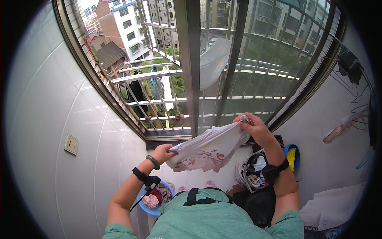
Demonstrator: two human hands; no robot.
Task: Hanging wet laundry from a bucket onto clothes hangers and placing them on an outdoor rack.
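Observation:
In front of me a thin white garment [211, 148] with a pink print is stretched between my two hands, hanging loosely below them. My left hand [162, 153] grips one edge between thumb and fingers. Higher up and farther out, my right hand [253, 126] pinches the opposite corner, where the cloth bunches up. The print faces me, and the lower edge sags in folds. Which part of the garment each hand has hold of is hard to tell.
A blue basin [144, 208] of pink and dark red clothes stands at lower left. On the right are a laundry basket [240, 175] and a blue bucket [297, 157] with yellow cloth. Ahead is a barred window; hangers [354, 89] line the right wall.

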